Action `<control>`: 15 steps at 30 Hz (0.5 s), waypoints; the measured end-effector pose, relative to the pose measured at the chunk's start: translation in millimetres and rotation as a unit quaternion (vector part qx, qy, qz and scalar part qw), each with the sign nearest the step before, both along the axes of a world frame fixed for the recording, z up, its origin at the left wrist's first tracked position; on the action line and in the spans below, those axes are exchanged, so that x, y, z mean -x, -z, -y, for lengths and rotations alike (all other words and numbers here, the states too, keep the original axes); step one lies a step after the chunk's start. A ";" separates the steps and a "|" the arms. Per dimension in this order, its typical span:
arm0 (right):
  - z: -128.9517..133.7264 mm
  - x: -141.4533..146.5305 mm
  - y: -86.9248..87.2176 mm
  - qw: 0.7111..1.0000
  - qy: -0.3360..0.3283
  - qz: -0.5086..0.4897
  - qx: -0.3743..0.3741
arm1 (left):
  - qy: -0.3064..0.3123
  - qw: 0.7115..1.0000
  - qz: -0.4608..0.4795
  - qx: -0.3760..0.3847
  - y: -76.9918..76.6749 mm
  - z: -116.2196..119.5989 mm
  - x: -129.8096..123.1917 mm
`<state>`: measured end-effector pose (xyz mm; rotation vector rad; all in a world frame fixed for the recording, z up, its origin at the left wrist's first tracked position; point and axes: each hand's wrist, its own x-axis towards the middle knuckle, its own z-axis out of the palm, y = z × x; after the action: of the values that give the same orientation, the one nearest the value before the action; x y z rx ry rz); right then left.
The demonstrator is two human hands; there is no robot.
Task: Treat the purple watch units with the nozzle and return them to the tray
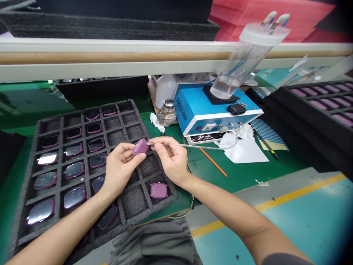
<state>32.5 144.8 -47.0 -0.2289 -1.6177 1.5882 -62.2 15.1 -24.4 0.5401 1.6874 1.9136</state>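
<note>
The left hand [118, 169] pinches the purple watch case [140, 147] between thumb and fingers, holding it up over the right-hand side of the foam tray [171, 194], which rests on the tabletop [198, 173]. The right hand [174, 159] pinches the clear tube [193, 146] close to its tip, fingers curled, neither hand spread. From the left palm the case lies away from the tabletop's near edge and to the right; from the right fingertips it lies directly left, so the left hand is nearer, actually touching it. The case is tilted, its long axis seeming to slant from near left to far right, while the tube runs roughly sideways and meets the case's right side; whether the tip touches or only sits just beside it, I cannot tell
</note>
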 end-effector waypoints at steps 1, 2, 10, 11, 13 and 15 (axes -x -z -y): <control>0.1 -0.1 0.0 1.000 0.000 0.001 0.001 | 0.001 1.000 0.000 0.001 -0.2 -0.1 -0.2; 0.0 0.0 0.0 1.000 0.000 0.001 0.001 | 0.002 1.000 0.000 0.001 -0.6 -0.2 -0.4; -0.2 0.5 0.5 1.000 0.003 0.005 -0.003 | -0.003 1.000 -0.004 0.017 -5.5 -1.8 -1.6; -0.1 0.4 0.6 1.000 0.003 0.006 -0.005 | -0.005 1.000 -0.005 0.020 -6.1 -1.8 -1.7; -0.2 0.2 0.8 1.000 0.005 0.009 -0.008 | -0.006 1.000 -0.007 0.024 -7.1 -1.9 -2.2; -0.3 0.2 0.9 1.000 0.007 0.011 -0.010 | -0.007 1.000 -0.008 0.027 -7.9 -2.1 -2.8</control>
<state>32.3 145.2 -47.9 -0.2483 -1.6450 1.5626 -59.4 17.2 -16.5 0.5258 1.7517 1.8723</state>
